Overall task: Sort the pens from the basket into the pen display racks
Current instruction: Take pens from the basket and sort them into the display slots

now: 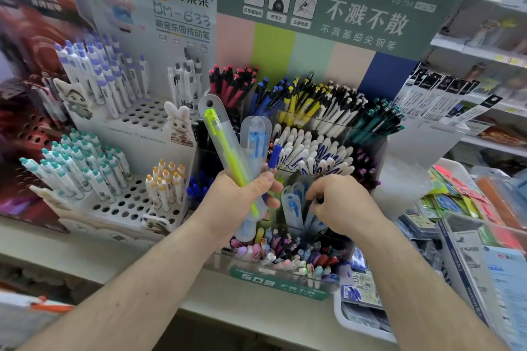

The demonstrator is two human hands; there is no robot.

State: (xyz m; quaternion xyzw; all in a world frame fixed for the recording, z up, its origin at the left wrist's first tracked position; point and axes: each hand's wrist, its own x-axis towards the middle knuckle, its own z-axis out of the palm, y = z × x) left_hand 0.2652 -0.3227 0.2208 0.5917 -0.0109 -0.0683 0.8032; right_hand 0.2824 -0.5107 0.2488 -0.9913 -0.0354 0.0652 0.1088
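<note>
While the left hand [242,196] grips a yellow pen pack [225,148], a blue pack [256,136] and a loose blue pen [274,156], the right hand [339,202] curls into the "DS" rack [285,282]; its hold is unclear. Far left, a white rack [137,119] reads "DOMI DM-633".

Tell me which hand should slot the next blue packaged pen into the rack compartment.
Right. The right hand is already down at the compartment of blue packaged pens, while the left hand grips the bundle: yellow pen case, blue case, blue pen.

You hold frosted translucent plastic pen sleeves [228,148]; the tiered rack [285,262] is clear glossy acrylic, its backboard [328,16] matt printed card.
</note>
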